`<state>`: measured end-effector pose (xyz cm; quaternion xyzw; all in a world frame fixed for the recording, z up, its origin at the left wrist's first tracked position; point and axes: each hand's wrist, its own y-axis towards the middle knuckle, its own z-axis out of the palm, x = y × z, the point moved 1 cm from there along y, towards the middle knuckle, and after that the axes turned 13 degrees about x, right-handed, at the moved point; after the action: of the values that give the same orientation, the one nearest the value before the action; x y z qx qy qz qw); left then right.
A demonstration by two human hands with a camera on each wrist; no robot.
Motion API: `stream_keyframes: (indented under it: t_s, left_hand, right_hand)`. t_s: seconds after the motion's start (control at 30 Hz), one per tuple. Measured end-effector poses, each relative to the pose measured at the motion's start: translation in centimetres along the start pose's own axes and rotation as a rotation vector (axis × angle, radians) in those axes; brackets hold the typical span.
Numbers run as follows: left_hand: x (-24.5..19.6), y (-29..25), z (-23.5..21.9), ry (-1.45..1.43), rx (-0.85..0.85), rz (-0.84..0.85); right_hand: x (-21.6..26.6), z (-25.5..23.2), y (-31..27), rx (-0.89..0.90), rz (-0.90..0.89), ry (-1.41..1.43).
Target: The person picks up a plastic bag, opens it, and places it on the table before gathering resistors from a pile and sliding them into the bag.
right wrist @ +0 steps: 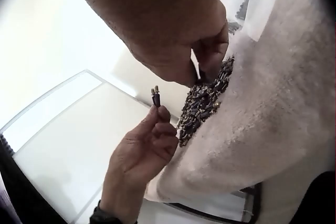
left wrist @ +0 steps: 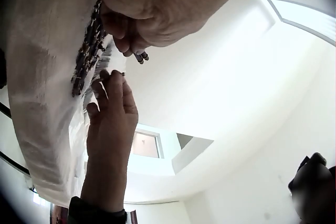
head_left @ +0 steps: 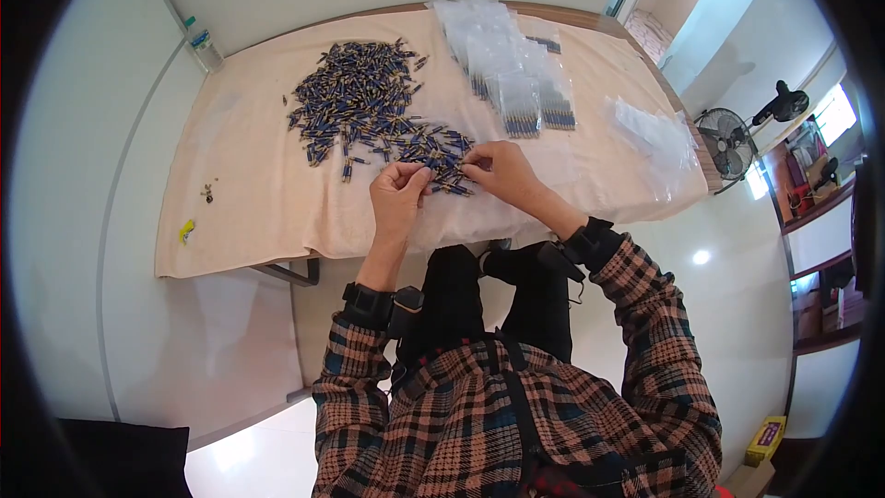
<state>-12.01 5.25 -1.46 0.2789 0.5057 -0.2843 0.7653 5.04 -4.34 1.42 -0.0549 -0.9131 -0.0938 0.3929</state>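
Yellow wrapper [head_left: 187, 231]: lying near the tablecloth's left edge, well apart from both hands.
Bottle [head_left: 207, 53]: standing at the far left corner, by the wall.
Big heap [head_left: 355, 92]: made up of many small dark-blue and gold plugs, lying at mixed angles beyond the left hand and joined to the near pile on its right.
Left hand [head_left: 398, 192]: at the lower left edge of the near pile, thumb and fingers closed in a pinch on two plugs.
Held plugs [right wrist: 156, 95]: side by side, long axes nearly parallel, gold ends poking out past thumb and finger, in line with the thumb.
Near pile [head_left: 438, 148]: directly between and just beyond the hands; judged the key relation, being leftward of the right fingertips and rightward of the left, with no shared long axis. Nearer to the right hand along its right edge.
Right hand [head_left: 502, 173]: at that right edge, fingers bent, tips drawn nearly together; cannot tell whether gripping a plug or only touching one.
Filled bags [head_left: 516, 97]: beyond the right hand, overlapping, with plugs lined up in rows inside.
Flat clear bags [head_left: 650, 134]: farther right, near the table's right edge, well apart from the right hand.
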Motion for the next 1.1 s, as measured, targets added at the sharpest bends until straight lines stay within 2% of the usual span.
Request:
stream_keyframes:
  t_s: [0.03, 0.13, 0.3, 0.4, 0.43, 0.53, 0.7, 0.8, 0.97, 1.1]
  left_hand:
    - [0.1, 0.1, 0.1, 0.002, 0.001, 0.000]
    - [0.4, 0.3, 0.7, -0.057, 0.034, -0.013]
    - [0.5, 0.6, 1.7, 0.002, 0.056, 0.010]
    - [0.5, 0.6, 2.2, 0.086, 0.094, 0.025]
    - [0.4, 0.6, 2.5, 0.089, 0.100, 0.022]
    - [0.4, 0.3, 3.2, 0.075, 0.102, 0.021]
    - [0.0, 0.2, 4.8, 0.146, 0.183, -0.020]
    - [0.0, 0.2, 5.5, 0.100, 0.249, -0.007]
    - [-0.2, 0.6, 6.6, 0.048, 0.305, -0.036]
    - [-0.1, 0.4, 7.7, 0.052, 0.336, -0.066]
  right_hand:
    - [0.2, -0.1, 0.0, -0.002, -0.001, 0.001]
    - [1.4, -0.3, -0.2, -0.006, -0.002, 0.256]
    - [3.3, -0.8, -1.6, -0.007, -0.051, 0.202]
    - [2.8, -1.0, -1.9, 0.152, 0.132, 0.315]
    - [2.6, -1.2, -2.1, 0.146, 0.134, 0.318]
    - [1.7, -1.8, -2.6, 0.111, -0.036, 0.131]
    - [2.6, -3.5, -4.0, 0.111, 0.031, 0.157]
    - [2.4, -3.8, -4.5, 0.004, 0.027, 0.330]
    - [1.1, -3.7, -5.4, -0.103, 0.002, 0.391]
    - [0.4, -3.7, -6.4, -0.129, 0.061, 0.411]
